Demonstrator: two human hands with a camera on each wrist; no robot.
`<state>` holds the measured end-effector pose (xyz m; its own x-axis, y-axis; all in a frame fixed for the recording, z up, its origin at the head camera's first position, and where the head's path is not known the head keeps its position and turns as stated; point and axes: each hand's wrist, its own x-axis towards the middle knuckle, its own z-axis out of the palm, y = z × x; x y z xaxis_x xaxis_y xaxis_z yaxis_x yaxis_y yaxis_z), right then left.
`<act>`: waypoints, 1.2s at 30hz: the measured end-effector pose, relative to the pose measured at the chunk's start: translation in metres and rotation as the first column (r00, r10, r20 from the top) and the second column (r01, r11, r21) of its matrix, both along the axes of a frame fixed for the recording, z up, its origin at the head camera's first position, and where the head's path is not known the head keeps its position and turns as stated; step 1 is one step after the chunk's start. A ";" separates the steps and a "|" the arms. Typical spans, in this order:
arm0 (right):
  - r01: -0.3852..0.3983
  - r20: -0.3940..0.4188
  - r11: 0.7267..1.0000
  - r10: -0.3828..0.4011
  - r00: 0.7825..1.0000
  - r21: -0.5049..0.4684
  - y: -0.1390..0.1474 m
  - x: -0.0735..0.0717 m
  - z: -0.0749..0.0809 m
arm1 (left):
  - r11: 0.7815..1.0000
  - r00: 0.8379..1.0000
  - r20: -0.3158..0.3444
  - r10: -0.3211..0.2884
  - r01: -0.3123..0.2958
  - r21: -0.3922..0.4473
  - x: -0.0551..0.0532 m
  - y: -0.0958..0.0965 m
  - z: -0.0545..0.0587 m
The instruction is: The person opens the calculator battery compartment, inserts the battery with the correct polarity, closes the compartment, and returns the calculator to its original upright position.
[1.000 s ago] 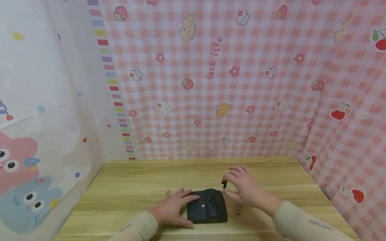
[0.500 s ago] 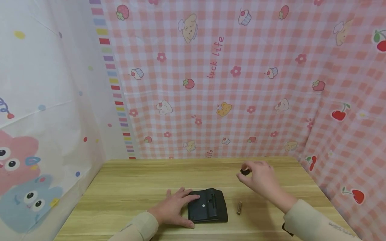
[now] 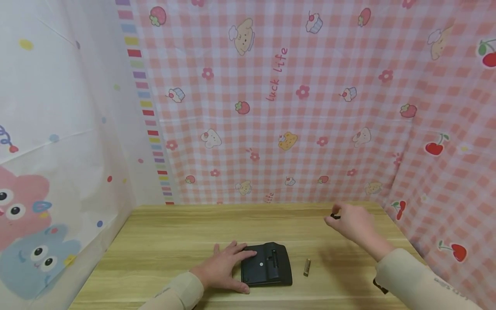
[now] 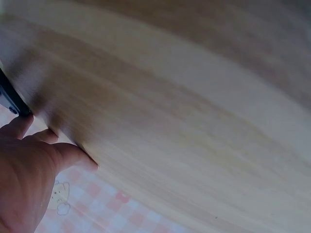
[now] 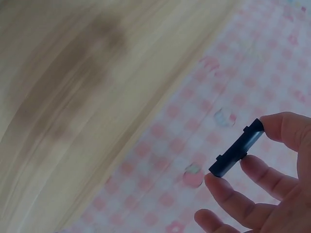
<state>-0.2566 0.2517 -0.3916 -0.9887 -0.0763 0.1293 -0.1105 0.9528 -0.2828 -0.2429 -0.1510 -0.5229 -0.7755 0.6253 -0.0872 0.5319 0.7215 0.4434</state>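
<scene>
While your left hand (image 3: 221, 268) rested with fingers spread on the left part of the black electronic device (image 3: 266, 268), your right hand (image 3: 355, 221) — well apart — pinched the black battery cover (image 5: 236, 149) above the surface (image 3: 174, 234); the battery (image 3: 307, 267) lay just right of the device.

1 black device (image 3: 266, 267) — 1 battery (image 3: 307, 267), 1 cover (image 5: 236, 149) — 1 table (image 3: 186, 228)
</scene>
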 end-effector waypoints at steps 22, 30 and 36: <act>0.135 0.194 0.990 -0.126 0.973 -0.033 0.070 -0.033 -0.012 | 1.000 1.000 -0.001 -0.004 0.004 -0.003 0.000 0.001 0.001; 0.165 0.236 0.986 -0.157 0.959 -0.017 0.076 -0.035 -0.018 | 1.000 1.000 0.005 -0.003 0.003 -0.003 0.000 0.001 0.001; 0.178 0.251 0.984 -0.170 0.953 -0.009 0.079 -0.041 -0.028 | 1.000 1.000 0.008 0.001 -0.001 -0.001 0.001 0.000 0.002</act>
<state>-0.2975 0.3302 -0.4193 -0.9875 0.0997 -0.1223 0.1334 0.9413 -0.3100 -0.2424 -0.1506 -0.5211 -0.7753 0.6246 -0.0938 0.5279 0.7223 0.4467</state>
